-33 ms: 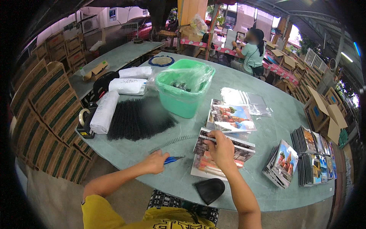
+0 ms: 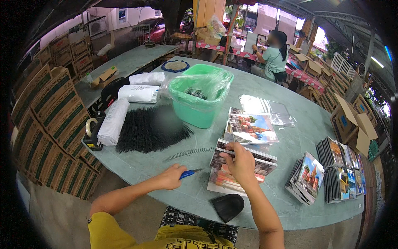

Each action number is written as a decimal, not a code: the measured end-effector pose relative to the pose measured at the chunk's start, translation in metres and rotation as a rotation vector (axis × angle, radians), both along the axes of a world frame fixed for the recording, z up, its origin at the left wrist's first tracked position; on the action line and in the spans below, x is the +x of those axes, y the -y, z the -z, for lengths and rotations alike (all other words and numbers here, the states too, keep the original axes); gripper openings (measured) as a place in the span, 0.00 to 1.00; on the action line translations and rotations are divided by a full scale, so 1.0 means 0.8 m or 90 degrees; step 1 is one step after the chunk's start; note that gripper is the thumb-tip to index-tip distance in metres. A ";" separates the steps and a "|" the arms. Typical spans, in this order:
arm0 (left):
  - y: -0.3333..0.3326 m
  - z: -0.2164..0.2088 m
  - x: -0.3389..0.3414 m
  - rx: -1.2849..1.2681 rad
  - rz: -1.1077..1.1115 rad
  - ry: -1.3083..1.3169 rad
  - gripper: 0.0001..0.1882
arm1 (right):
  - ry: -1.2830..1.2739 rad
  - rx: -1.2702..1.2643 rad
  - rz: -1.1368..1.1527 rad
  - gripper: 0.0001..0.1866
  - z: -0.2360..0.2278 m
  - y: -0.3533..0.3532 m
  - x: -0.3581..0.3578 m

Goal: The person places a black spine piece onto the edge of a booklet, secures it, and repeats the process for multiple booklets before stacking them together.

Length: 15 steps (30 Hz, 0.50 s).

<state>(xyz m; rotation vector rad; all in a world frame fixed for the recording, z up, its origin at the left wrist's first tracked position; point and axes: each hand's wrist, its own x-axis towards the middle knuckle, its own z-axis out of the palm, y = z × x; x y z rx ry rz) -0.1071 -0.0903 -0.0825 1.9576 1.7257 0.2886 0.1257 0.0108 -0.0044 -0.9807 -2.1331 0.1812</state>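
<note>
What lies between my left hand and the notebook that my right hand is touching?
In the head view: the blue-handled tool in your left hand, then bare table before the notebook. A dark spiral coil stretches farther from you.

Fisheye head cam looks dwn @ hands (image 2: 171, 176) (image 2: 242, 161), tbl (image 2: 311, 120).

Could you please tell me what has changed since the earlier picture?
The left hand has shifted slightly right, holding the blue-handled pliers, whose handles look closer together. The free end of the wire coil also shifted slightly right, clear of that hand. The right hand still holds the notebook; the green bucket stays put.
</note>
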 end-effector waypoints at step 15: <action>-0.029 -0.156 0.081 0.203 0.015 -0.172 0.19 | -0.007 0.032 0.003 0.09 0.007 0.003 0.004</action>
